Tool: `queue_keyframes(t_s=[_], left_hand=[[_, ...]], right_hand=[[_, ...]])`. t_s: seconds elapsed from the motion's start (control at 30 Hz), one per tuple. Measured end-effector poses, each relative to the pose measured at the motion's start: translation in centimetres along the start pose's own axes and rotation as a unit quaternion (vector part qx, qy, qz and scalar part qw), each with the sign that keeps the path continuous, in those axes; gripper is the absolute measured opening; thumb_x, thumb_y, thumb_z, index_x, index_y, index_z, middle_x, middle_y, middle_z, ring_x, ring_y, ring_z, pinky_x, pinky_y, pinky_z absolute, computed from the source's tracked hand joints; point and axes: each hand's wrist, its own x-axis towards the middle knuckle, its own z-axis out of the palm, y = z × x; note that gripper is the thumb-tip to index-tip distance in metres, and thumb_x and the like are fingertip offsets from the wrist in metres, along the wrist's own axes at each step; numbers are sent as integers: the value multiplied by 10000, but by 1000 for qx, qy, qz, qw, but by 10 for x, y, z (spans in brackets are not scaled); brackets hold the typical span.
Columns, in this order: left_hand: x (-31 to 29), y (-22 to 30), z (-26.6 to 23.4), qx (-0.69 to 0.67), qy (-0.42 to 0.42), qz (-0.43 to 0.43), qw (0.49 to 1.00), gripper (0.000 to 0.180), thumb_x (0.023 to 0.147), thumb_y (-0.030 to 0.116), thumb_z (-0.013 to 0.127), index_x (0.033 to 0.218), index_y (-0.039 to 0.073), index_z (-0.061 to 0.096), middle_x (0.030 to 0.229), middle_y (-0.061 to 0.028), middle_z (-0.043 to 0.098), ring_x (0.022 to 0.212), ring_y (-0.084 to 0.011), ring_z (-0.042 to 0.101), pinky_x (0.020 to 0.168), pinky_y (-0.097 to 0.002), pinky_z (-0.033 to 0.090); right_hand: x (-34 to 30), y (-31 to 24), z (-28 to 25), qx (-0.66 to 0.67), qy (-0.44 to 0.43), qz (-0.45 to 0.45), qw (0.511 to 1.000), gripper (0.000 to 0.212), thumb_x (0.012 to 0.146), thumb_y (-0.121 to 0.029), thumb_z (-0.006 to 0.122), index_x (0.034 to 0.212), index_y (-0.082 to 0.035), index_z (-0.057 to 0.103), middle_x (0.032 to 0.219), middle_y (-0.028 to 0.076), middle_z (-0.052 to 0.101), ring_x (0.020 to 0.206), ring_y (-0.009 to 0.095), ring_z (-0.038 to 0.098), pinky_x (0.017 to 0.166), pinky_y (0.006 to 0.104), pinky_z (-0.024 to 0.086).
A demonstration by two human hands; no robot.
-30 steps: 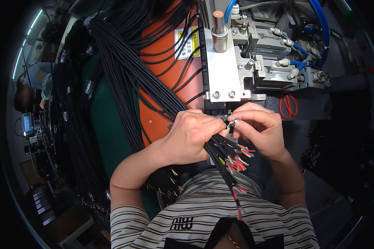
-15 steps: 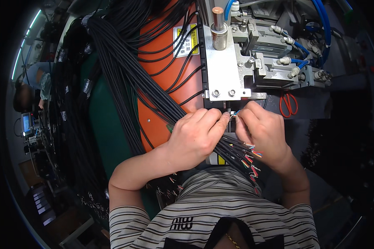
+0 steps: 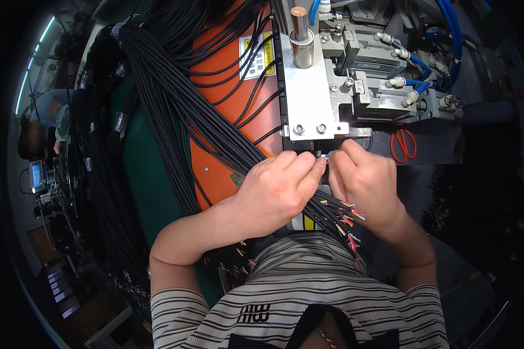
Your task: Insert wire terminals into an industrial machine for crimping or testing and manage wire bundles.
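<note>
Just below the front edge of a silver metal press block (image 3: 308, 99), my two hands meet with their fingertips close together. My left hand (image 3: 279, 183) is closed, pinching thin wires (image 3: 325, 155) between thumb and forefinger; a bit of blue and white shows. Fingers bent in a pinch, my right hand (image 3: 364, 177) grips the same wires from the other side. Their tips are mostly hidden by my fingers. A thick bundle of black cables (image 3: 215, 131) runs under my left hand. Its stripped ends, with red, yellow, blue and white wires (image 3: 348, 218), fan out below my hands.
An orange panel (image 3: 239, 110) with a warning label (image 3: 257, 55) lies left of the press. Pneumatic cylinders (image 3: 378, 61) with blue hoses (image 3: 457, 41) stand at right. Red-handled scissors (image 3: 403, 144) lie beside my right hand. Another person (image 3: 55, 110) is at far left.
My fingertips have shifted slightly, and less of the thin wires shows between them. The whole view has moved a little, with the press appearing slightly further left. Both hands stay together.
</note>
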Motion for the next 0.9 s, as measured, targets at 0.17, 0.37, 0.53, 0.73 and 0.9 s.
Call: queue_keyframes(t_s=[0.17,0.37,0.53,0.73,0.9], left_hand=[[7,-3,-2,1,-16,12,1000,448,703,100,648,1124,-54,638,828,-80,513,698,-226,544,579,-321,462],[7,-3,-1,0,1,-3,1000,445,683,125,684,1101,-24,651,842,-86,533,711,-239,557,607,-352,476],[-8,-14,-4,-62,33,-43,997,437,643,87,729,1069,13,667,859,-96,569,770,-257,592,660,-371,491],[-25,-17,-16,-45,0,-111,993,394,626,-80,629,1016,-26,642,914,-105,581,863,-287,607,754,-387,493],[-24,-21,-5,-28,63,-104,992,399,632,-72,634,1030,-38,640,916,-112,580,858,-268,608,716,-369,476]], right_hand=[[2,12,2,55,-24,-1,998,62,797,-6,668,848,-6,632,768,97,600,527,265,586,485,340,466],[0,7,10,112,79,8,991,37,797,8,676,817,8,644,733,99,617,504,205,580,467,291,452],[4,14,5,189,-15,100,977,40,800,9,678,808,23,642,694,71,611,496,118,550,453,247,414],[-5,18,6,244,-13,146,959,68,802,7,694,852,36,658,723,41,621,518,47,505,472,196,376],[-12,8,-8,445,-43,219,867,147,803,13,707,949,19,688,848,50,652,588,31,524,527,179,398]])
